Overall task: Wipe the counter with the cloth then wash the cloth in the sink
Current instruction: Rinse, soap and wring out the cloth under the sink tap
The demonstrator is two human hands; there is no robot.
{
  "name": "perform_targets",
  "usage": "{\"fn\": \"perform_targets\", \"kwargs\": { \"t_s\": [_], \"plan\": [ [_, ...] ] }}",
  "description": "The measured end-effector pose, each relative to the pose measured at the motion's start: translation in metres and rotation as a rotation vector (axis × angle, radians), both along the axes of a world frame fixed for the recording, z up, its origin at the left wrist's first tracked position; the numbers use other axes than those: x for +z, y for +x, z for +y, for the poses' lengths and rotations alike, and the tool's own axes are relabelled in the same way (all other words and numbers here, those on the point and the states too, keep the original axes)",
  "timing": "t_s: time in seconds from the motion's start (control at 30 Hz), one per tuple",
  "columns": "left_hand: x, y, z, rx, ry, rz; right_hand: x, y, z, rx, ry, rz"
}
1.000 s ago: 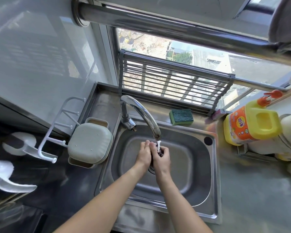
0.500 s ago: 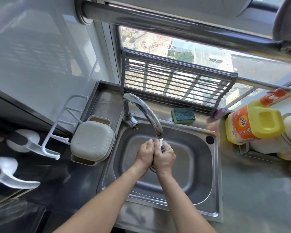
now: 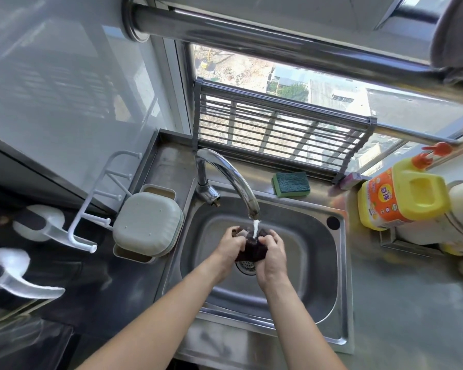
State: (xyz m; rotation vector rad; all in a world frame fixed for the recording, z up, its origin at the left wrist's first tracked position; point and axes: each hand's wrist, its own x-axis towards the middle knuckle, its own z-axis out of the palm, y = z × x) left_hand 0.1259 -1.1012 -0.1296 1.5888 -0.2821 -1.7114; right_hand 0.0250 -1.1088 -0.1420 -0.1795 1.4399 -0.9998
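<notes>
Dark bunched cloth (image 3: 251, 245) now spread btwn left hand (image 3: 231, 243) & right hand (image 3: 271, 253), both gripping, under curved steel tap (image 3: 233, 182); earlier clasped tight. Rinse ongoing.

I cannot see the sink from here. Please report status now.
Left hand and right hand both grip dark cloth under running tap, over sink drain. Nothing in the way.

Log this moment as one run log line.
phase: washing cloth | left hand and right hand: grip dark cloth | tap: running onto cloth | place: sink
</notes>
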Motion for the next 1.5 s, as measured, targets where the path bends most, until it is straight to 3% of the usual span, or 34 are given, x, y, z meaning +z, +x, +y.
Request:
{"fn": "perform_targets", "kwargs": {
  "t_s": [0.07,0.13,0.2,0.27,0.4,0.57,0.63,0.87,1.1,1.27,1.4,1.43,1.5],
  "plan": [
    [0.002,-0.003,0.002,-0.013,0.014,-0.046,0.002,-0.001,0.005,0.247,-0.038,0.185],
    [0.005,-0.004,0.000,0.146,0.037,-0.016,0.005,-0.005,0.006,0.456,-0.122,0.324],
    [-0.001,-0.001,-0.004,0.321,0.041,-0.001,0.003,-0.011,0.002,0.573,-0.170,0.282],
    [-0.009,0.002,-0.003,0.315,-0.007,0.008,0.003,-0.014,0.000,0.522,-0.170,0.290],
    [-0.004,0.005,0.005,0.034,-0.023,0.146,-0.009,-0.016,-0.005,0.047,0.013,0.428],
    [-0.006,0.000,-0.002,0.004,0.094,0.072,-0.009,-0.007,0.006,0.484,-0.119,0.577],
    [-0.004,-0.007,-0.004,0.034,0.083,-0.036,-0.009,0.004,0.011,0.558,-0.136,0.654],
    [-0.004,-0.015,-0.004,0.034,0.087,-0.244,0.006,0.021,0.011,0.433,-0.140,0.743],
    [-0.001,-0.006,-0.004,-0.134,-0.095,-0.441,0.007,0.017,0.006,0.484,-0.168,0.790],
    [-0.004,0.000,0.005,-0.106,-0.182,-0.327,0.008,0.006,-0.007,0.353,-0.119,0.505],
    [0.001,0.015,0.006,-0.166,0.062,-0.109,0.022,-0.008,-0.005,0.413,-0.144,0.184],
    [0.003,0.017,0.006,-0.224,0.101,-0.089,0.021,-0.012,-0.003,0.479,-0.187,0.226],
    [-0.001,0.017,0.004,-0.289,0.061,-0.136,0.016,-0.016,-0.001,0.598,-0.297,0.575]
  ]
}}
